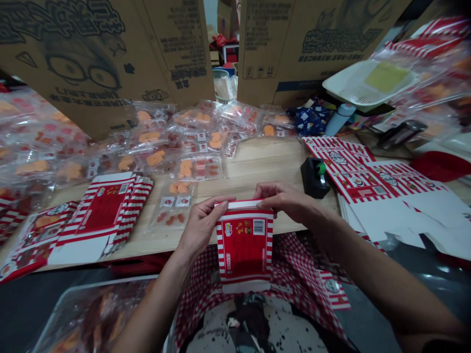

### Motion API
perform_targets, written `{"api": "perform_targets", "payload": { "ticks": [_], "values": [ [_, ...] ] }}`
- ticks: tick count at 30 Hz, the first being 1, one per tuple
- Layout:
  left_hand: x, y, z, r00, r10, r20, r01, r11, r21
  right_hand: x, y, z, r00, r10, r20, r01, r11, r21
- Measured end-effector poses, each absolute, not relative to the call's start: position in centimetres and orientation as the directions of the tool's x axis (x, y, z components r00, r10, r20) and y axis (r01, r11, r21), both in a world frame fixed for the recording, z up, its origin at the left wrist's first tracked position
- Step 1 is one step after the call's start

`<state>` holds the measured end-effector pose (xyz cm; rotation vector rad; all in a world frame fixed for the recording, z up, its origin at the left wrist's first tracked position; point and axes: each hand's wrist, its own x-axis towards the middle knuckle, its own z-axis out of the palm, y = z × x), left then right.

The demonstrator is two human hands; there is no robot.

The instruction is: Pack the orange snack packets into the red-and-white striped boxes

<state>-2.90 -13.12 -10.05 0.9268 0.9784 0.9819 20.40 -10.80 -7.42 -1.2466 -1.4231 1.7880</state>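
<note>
Both my hands hold a red-and-white striped cardboard box (245,247) upright at the table's front edge, just over the edge. My left hand (200,228) pinches the top left corner. My right hand (283,200) grips the top right side, its fingers over the white top flap (241,204). The box's front has a red panel with a barcode and small food pictures. A clear bag of orange snack pieces (172,206) lies just behind my left hand, next to the box.
Flat striped box blanks form stacks at left (105,215) and right (379,184) on the wooden table (253,166). Many clear snack bags (186,166) spread behind. A black tape dispenser (314,177) stands near my right hand. Upright cardboard cartons (309,44) rise at the back.
</note>
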Motion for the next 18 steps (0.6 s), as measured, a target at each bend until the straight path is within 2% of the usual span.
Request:
{"api": "perform_targets", "payload": {
  "ticks": [3, 6, 9, 11, 14, 18],
  "values": [
    [-3.6, -13.2, -10.8, 0.288, 0.932, -0.222, -0.189, 0.282, 0.941, 20.4, -10.9, -7.6, -0.456, 0.837, -0.303, 0.203, -0.234, -0.951],
    [-4.7, -13.4, -12.0, 0.313, 0.925, -0.214, -0.133, 0.266, 0.955, 20.7, -11.6, -8.3, -0.499, 0.855, -0.145, 0.321, 0.027, -0.947],
    [-5.7, -13.3, -13.2, 0.286, 0.943, -0.169, -0.038, 0.187, 0.982, 21.0, -12.5, -9.4, -0.548, 0.836, 0.017, 0.376, 0.264, -0.888],
    [-6.1, -13.1, -13.7, 0.265, 0.956, -0.128, 0.030, 0.125, 0.992, 20.9, -13.1, -10.2, -0.526, 0.848, 0.060, 0.357, 0.284, -0.890],
    [-6.6, -13.0, -14.0, 0.250, 0.966, -0.061, 0.099, 0.037, 0.994, 20.5, -14.0, -11.3, -0.407, 0.903, 0.138, 0.321, 0.283, -0.904],
    [-7.0, -13.3, -14.0, 0.326, 0.945, 0.016, 0.137, -0.064, 0.989, 20.2, -14.9, -12.2, -0.353, 0.913, 0.204, 0.352, 0.331, -0.876]
  ]
}}
